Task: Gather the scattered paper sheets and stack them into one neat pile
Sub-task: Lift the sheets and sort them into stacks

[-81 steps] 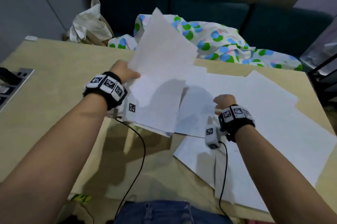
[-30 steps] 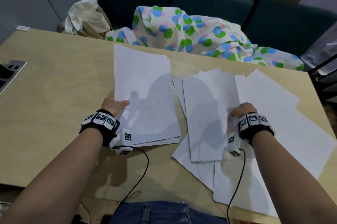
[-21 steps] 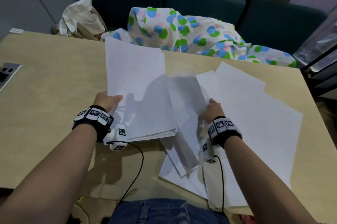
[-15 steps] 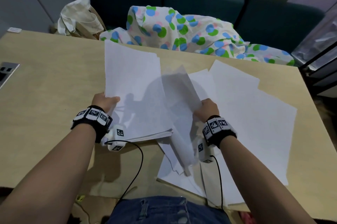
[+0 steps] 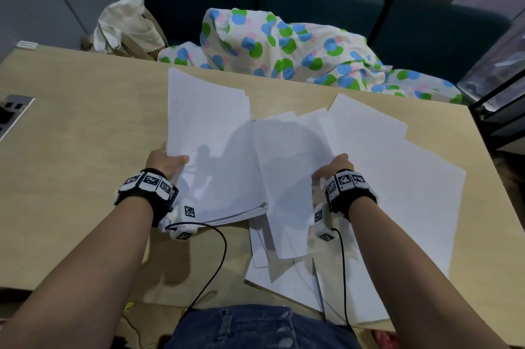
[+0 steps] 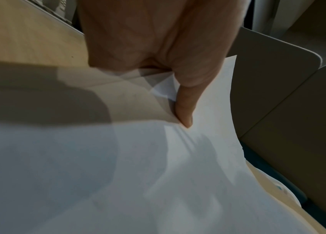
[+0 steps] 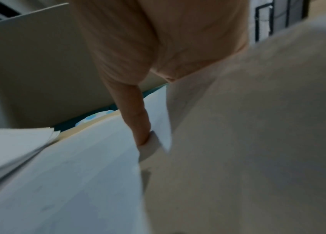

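Note:
On the wooden table my left hand grips the left edge of a stack of white sheets, thumb on top. In the left wrist view the thumb presses the paper, which bends a little. My right hand pinches the right edge of a single sheet just right of the stack. The right wrist view shows the thumb on that sheet, with the stack to the left. Several loose sheets lie fanned out to the right and near the front edge.
A spotted cloth and a cream bag lie beyond the table's far edge. A socket panel is set in the left of the table. A black metal rack stands at the right. Wrist cables hang over the front edge.
The sheet in my right hand has come down from a raised curl to lie flatter, and the hand has shifted slightly right. My left hand keeps holding the stack in place.

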`<state>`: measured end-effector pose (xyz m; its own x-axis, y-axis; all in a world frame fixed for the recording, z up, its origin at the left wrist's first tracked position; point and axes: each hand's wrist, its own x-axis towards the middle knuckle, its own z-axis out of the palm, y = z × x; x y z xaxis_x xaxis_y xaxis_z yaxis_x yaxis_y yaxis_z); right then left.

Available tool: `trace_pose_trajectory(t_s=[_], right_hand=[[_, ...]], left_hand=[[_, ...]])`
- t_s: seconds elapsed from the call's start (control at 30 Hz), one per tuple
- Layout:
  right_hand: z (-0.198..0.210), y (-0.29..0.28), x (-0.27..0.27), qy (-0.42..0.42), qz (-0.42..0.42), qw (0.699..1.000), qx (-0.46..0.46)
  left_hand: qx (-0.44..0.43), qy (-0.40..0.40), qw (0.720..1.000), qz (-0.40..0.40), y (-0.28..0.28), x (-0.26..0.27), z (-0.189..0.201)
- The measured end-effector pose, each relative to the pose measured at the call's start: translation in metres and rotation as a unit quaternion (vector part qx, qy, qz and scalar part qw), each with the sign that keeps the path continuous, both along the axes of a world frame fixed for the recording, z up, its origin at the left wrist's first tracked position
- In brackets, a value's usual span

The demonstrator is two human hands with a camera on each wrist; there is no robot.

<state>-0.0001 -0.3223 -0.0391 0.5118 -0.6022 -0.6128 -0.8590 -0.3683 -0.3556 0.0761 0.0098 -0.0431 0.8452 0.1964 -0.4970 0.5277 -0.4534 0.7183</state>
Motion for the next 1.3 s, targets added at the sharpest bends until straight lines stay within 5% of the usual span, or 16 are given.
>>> trace_pose_trajectory(t_s=[0.23, 0.4, 0.8, 1.07, 1.2, 1.3], right_hand=[[0.002, -0.011, 0.003, -0.02, -0.003, 0.991, -0.132], [0.011, -0.015, 0.004, -0.016, -0.078, 0.996, -0.048], [0.02, -0.008, -0.002, -0.004, 0.118, 0.992, -0.055], [0.133, -0.036, 0.026, -0.218, 0.142, 0.928, -0.265], [0.172, -0.042, 0.037, -0.337, 0.086, 0.912, -0.216], [0.161, -0.036, 0.037, -0.353, 0.052, 0.925, -0.13]], left_hand=[[0.018, 0.009, 1.0, -0.011, -0.001, -0.003, -0.005], [0.023, 0.004, 1.0, -0.011, -0.002, -0.002, -0.004], [0.041, 0.02, 0.999, -0.021, -0.004, -0.01, -0.006], [0.01, 0.007, 0.999, -0.047, -0.004, -0.013, 0.0], [-0.042, 0.021, 0.997, -0.061, -0.011, -0.017, 0.002], [-0.059, 0.035, 0.993, -0.091, -0.017, -0.024, 0.001]])
